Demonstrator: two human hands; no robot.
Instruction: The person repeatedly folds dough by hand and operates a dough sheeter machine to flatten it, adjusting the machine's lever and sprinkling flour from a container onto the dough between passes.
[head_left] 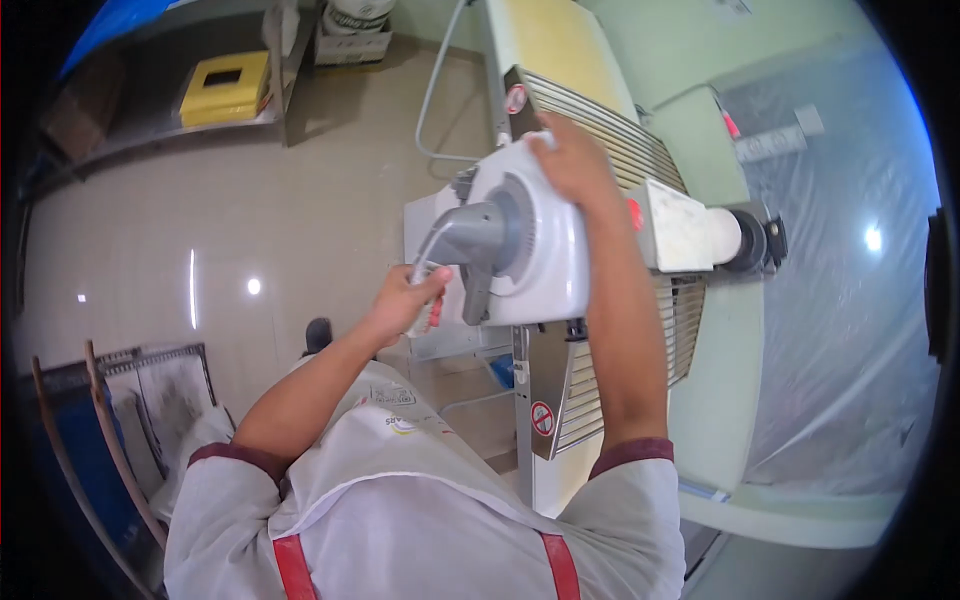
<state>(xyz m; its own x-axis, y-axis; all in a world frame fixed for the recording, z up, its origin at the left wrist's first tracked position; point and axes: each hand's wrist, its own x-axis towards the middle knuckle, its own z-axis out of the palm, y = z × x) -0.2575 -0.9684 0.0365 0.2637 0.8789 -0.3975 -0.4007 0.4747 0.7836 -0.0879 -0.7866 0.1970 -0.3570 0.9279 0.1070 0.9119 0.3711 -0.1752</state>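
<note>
A dough sheeter with a white rounded housing (562, 270) stands in front of me. On the housing's left side, a large grey lever handle (470, 232) curves down from a round dial. My left hand (405, 303) is closed around the lower end of this lever. My right hand (575, 165) lies over the far edge of the housing, its fingers bent round the corner and their tips partly hidden. Slatted metal guards (610, 125) extend from the machine on the far and near sides, with round warning stickers on their ends.
Clear plastic sheeting (830, 330) covers the wall at right, beside a pale green ledge (725, 430). A yellow box (225, 88) sits on a metal shelf at far left. Trays and wooden poles (110, 430) lean at lower left. Shiny tiled floor (330, 210) lies left of the machine.
</note>
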